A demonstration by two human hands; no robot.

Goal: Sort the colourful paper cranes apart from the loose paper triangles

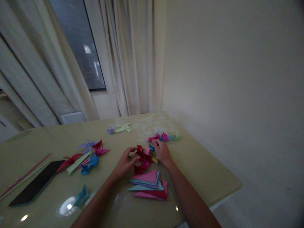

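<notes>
A pile of folded paper pieces (pixel 144 155), mostly red and pink with some blue and yellow, lies between my two hands. My left hand (pixel 125 163) rests at its left side, thumb and fingers curved apart and touching or nearly touching the red paper. On the other side, my right hand (pixel 162 152) has its fingertips drawn together above the blue and yellow pieces; what they pinch, if anything, is hidden. Just beyond those fingertips is a row of small folded papers (pixel 163 136) in pink, blue and green. Folded paper triangles (pixel 148 185) lie stacked nearer me.
More folded papers (pixel 90 156) lie to the left, beside a dark flat case (pixel 38 182) and thin strips (pixel 26 174). Pale green and purple pieces (pixel 122 128) sit at the back. A teal piece (pixel 82 195) is near my left forearm. The wall (pixel 225 95) borders the table's right side.
</notes>
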